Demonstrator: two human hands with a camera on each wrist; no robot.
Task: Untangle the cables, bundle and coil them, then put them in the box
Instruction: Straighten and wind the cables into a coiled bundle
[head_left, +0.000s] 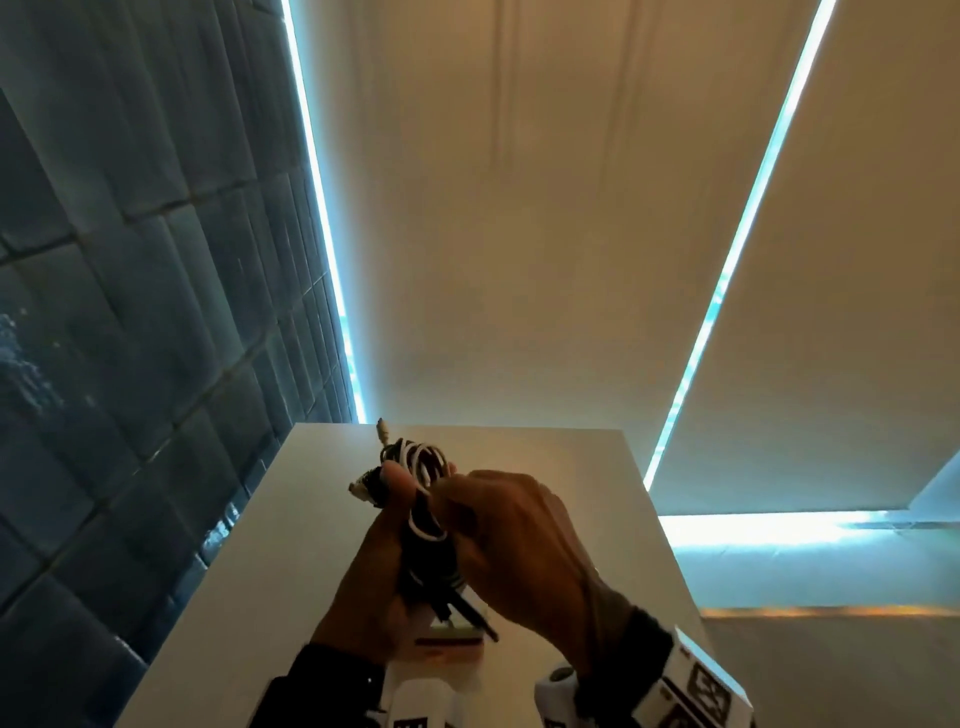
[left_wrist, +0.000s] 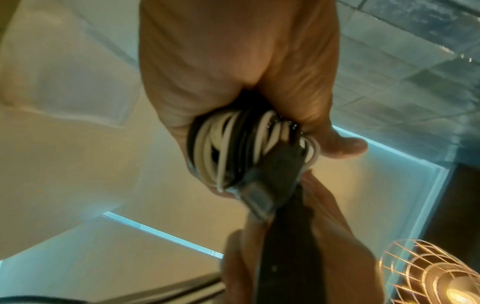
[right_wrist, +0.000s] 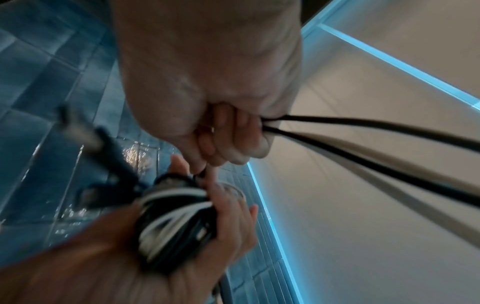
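Black and white loops make up the cable bundle (head_left: 422, 512), and the left hand (head_left: 363, 587) has its fingers and thumb curled tight round the middle of it, thumb (head_left: 396, 475) sticking up along the side; in the left wrist view the coil (left_wrist: 233, 148) sits packed in the palm with a dark flat plug (left_wrist: 270, 176) poking out toward the camera; the right hand (head_left: 524, 551) is closed too, fingers bunched together and pinching black cable strands (right_wrist: 363, 131) that run out of its fist, two of them stretching off to the side in the right wrist view; its fingertips sit right against the bundle, touching it; a small plug end (head_left: 381, 425) sticks out at the top of the coil and another connector (head_left: 358, 488) juts out left of the thumb; both hands hold the whole thing up in the air above a white table (head_left: 571, 457); something small with a red stripe (head_left: 448, 642) lies on the table under the hands, too hidden to say what it is; off to the left there's a dark blue tiled wall (head_left: 130, 286); pale blinds (head_left: 545, 208) with glowing edges fill the back.
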